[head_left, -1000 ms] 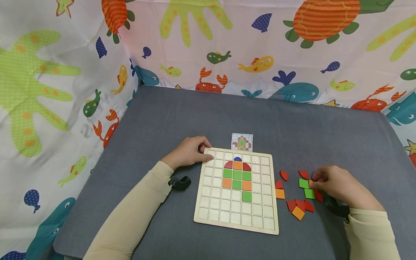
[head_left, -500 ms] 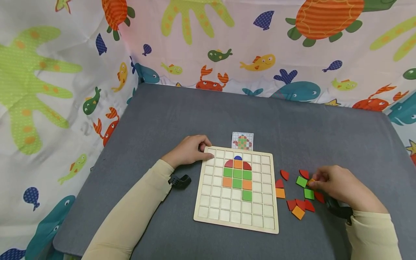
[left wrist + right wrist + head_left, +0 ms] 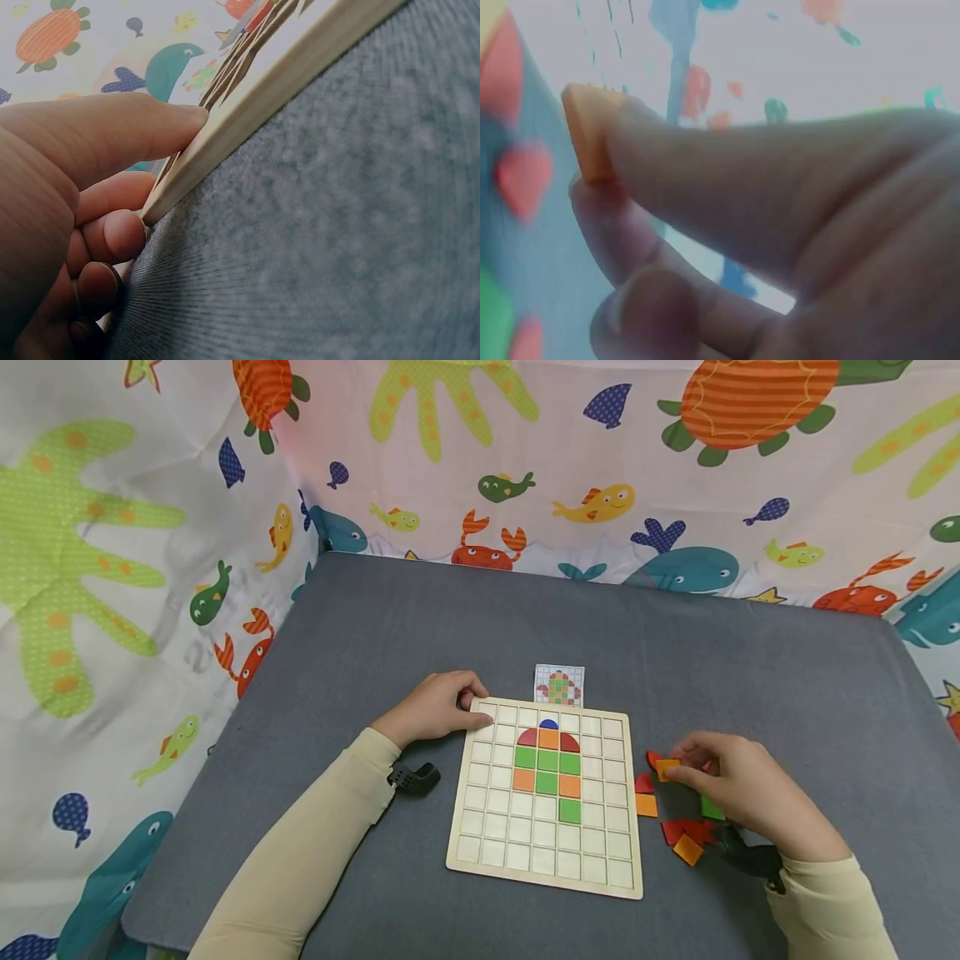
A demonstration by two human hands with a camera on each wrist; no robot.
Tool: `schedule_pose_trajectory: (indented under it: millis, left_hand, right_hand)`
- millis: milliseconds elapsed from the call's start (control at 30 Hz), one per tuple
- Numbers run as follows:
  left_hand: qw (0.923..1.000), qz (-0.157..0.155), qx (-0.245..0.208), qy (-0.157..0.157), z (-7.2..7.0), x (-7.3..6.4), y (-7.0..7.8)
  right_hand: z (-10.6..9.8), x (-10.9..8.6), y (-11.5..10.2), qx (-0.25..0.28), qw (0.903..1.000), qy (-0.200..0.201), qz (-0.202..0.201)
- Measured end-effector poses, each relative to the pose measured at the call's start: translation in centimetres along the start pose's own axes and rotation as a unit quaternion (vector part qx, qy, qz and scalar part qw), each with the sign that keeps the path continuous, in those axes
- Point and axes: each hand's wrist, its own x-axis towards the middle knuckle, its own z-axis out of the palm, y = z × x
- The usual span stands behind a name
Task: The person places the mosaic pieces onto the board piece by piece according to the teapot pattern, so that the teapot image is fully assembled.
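Note:
A wooden grid board lies on the grey table, with blue, red, orange and green tiles set in its upper and middle squares. My left hand grips the board's far left corner, thumb on top; the left wrist view shows that thumb on the wooden rim. My right hand pinches an orange square tile between thumb and fingers, right of the board. In the right wrist view the orange tile shows at the fingertips. Loose tiles beneath are partly hidden by that hand.
A small pattern card lies against the board's far edge. Right of the board are an orange tile, several red tiles, another orange tile and a green tile. A printed cloth hangs behind the table.
My right hand has picked up the orange square from the loose tiles and carried it left toward the board. The left hand keeps its grip on the corner.

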Motion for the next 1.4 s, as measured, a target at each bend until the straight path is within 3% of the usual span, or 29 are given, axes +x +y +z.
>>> schedule_pose_trajectory:
  millis: [400, 633, 867, 1133, 1400]
  left_hand:
    - [1.0, 0.002, -0.003, -0.004, -0.1, 0.0, 0.0]
    - [1.0, 0.004, -0.003, -0.001, -0.1, 0.0, 0.0]
    - [1.0, 0.001, 0.001, -0.003, -0.1, 0.0, -0.1]
    - [1.0, 0.0, -0.007, -0.003, 0.0, 0.1, -0.1]
    - [1.0, 0.002, -0.005, -0.004, 0.0, 0.1, -0.2]
  right_hand:
    - [3.6, 1.1, -3.7, 0.039, 0.9982, -0.017, -0.042]
    - [5.5, 1.7, -5.4, 0.033, 0.9938, -0.013, -0.106]
    - [6.6, 2.2, -7.1, 0.039, 0.9894, -0.051, -0.131]
    - [7.8, 2.7, -7.9, 0.027, 0.9796, -0.084, -0.181]
    - [8.5, 2.9, -7.7, 0.007, 0.9743, -0.073, -0.213]
